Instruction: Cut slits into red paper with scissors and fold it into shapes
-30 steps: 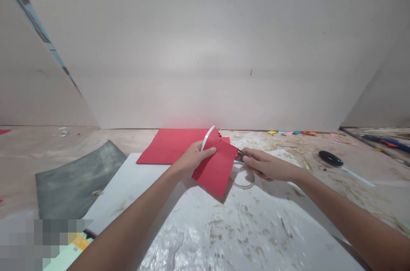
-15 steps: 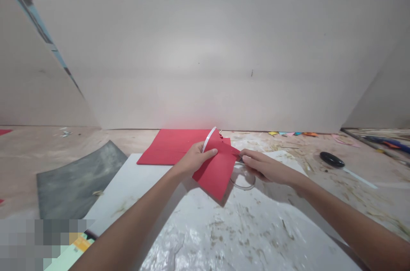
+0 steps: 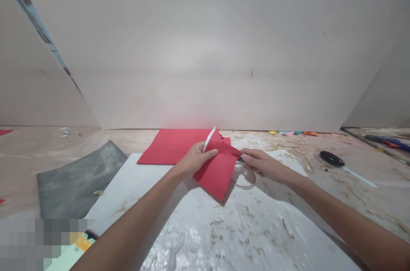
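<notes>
My left hand [image 3: 194,160] pinches a small red sheet [image 3: 216,173], holding it tilted above the white board [image 3: 134,181]. A thin white strip [image 3: 209,138] curls up from the sheet's top edge by my fingers. My right hand [image 3: 261,164] is closed on scissors [image 3: 241,161] at the sheet's right edge; the blades meet the red sheet and a slit shows there. A clear ring [image 3: 245,177] lies on the board under my right hand. A larger red sheet [image 3: 169,146] lies flat behind.
A tall pale board [image 3: 208,57] walls off the back. A dark grey sheet [image 3: 73,181] lies at left. A black-handled tool [image 3: 333,160], coloured paper scraps [image 3: 291,133] and pens [image 3: 387,142] sit at right. The white board's near surface is glue-stained.
The scissors have worked further left into the small red sheet, and the slit at its upper right edge has lengthened. Both hands have otherwise barely moved.
</notes>
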Available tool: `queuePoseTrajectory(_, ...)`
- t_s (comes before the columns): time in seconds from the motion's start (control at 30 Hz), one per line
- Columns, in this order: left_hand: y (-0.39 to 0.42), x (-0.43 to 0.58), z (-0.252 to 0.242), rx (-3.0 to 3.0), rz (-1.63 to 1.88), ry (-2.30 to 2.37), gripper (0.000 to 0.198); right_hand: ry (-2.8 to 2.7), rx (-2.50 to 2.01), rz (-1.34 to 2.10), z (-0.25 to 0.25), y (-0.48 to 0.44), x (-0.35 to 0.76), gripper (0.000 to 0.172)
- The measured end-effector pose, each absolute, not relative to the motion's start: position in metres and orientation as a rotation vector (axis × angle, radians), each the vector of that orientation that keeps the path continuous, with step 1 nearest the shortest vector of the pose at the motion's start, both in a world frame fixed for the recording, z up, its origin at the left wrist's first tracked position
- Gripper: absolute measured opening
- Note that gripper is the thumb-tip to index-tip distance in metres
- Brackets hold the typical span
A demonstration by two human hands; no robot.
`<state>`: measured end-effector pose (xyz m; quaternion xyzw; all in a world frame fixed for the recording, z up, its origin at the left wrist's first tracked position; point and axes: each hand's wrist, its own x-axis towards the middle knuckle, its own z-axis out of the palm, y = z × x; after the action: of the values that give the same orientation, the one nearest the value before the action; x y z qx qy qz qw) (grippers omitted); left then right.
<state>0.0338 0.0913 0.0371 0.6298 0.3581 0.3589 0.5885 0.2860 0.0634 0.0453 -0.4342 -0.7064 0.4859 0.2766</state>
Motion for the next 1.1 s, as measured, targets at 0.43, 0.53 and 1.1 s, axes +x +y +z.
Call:
queuePoseTrajectory(0.43,0.0912,0.0339,0.0363,1.465,0.842,0.838,0.037,-1.776,-1.157,1.453,0.0462,0.0634,0.2832,0.049)
queuePoseTrajectory(0.53,0.0908,0.0337,0.0368,1.467,0.837,0.849,0.038,-1.774,-1.152,1.476,0.0457,0.0637,0.2844,0.049)
queuePoseTrajectory(1.1,0.0830,0.0406,0.0411,1.503,0.788,0.801,0.036,-1.764,-1.131,1.497,0.0447,0.0607,0.2842,0.044)
